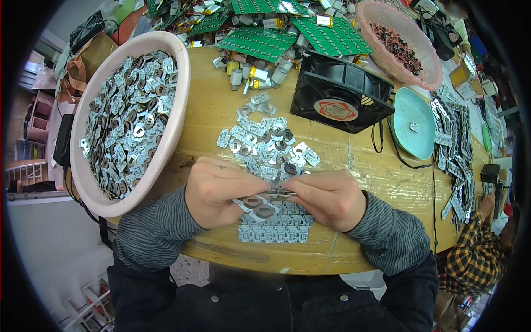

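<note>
My left hand (217, 191) and my right hand (331, 195) meet over the near part of the wooden table, fingers pinched. Between their fingertips they grip a thin strip of small circuit boards (280, 194), seen nearly edge-on. Boards with round dark discs (260, 209) hang below my left fingers; whether they belong to the same strip I cannot tell. Just under the hands lie rows of joined pale circuit boards (274, 231). Beyond the fingertips spreads a loose heap of single boards (260, 133), some with round metal or dark discs.
At left stands a large pale basin (182, 72) full of small boards. A black fan (340, 91), a turquoise tray (412, 113) with one board, and board strips (456, 149) are on the right. Green panels (257, 43) and a pink basket (434, 69) lie beyond. Another person's checked sleeve (470, 254) shows at right.
</note>
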`<state>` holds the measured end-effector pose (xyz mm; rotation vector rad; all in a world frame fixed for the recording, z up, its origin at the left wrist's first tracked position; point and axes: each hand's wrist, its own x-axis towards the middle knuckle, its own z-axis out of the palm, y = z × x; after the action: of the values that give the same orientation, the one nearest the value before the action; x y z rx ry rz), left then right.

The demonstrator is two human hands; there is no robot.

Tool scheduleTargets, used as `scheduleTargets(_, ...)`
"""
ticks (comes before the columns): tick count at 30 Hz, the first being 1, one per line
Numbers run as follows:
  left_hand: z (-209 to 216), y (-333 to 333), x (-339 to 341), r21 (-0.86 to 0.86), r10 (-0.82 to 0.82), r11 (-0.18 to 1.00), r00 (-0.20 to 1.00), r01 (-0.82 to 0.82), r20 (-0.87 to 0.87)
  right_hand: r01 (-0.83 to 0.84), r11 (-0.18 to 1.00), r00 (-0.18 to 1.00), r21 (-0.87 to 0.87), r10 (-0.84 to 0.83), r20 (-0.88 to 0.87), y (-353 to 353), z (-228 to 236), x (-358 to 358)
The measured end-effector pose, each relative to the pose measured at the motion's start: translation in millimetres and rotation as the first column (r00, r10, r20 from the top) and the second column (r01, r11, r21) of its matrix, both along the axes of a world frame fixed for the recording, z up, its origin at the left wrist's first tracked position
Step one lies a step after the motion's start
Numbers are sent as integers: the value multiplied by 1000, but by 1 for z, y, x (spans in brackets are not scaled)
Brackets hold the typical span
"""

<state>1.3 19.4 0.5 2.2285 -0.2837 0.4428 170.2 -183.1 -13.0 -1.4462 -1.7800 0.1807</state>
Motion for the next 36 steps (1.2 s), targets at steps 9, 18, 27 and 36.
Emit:
scheduleTargets(9,6,-19,-5,20,110,994,993,-111,33,118,984,974,132,-140,177,-7,9,-20)
scheduleTargets(18,8,-10,-8,164,96,979,984,-121,150,150,961,881,-232,-236,-411,-2,16,-12)
scheduleTargets(27,10,-9,-6,370,-59,929,974,-28,220,-37,917,804,-396,-208,-556,1,18,-6)
scheduleTargets(36,5,-13,-5,347,-21,936,972,-63,233,-79,910,807,-406,-181,-562,1,19,-2)
